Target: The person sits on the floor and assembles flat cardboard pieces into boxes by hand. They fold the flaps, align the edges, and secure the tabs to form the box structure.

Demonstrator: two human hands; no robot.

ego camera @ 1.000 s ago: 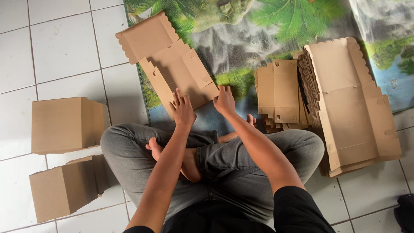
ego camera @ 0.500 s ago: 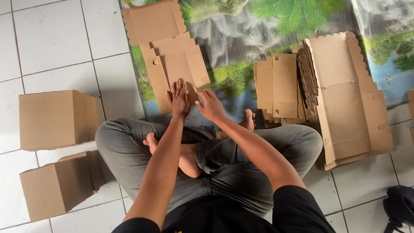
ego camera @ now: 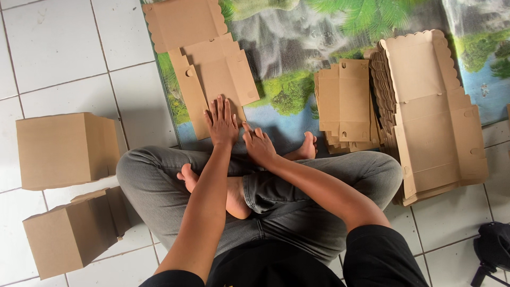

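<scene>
flat box blank (ego camera: 210, 69): lies unfolded on the printed mat (ego camera: 297, 48), straight ahead of the crossed legs, long axis running away from the person and leaning a bit left

left hand (ego camera: 222, 121): grip open, palm flat, pressing the blank's near edge

right hand (ego camera: 258, 144): fingers loosely curled, holding nothing, just beside the left and a touch nearer the body

nearer hand: the left, already on the card

off to the sides: 2 folded boxes (ego camera: 66, 149) left, stack of blanks (ego camera: 430, 111) right
</scene>
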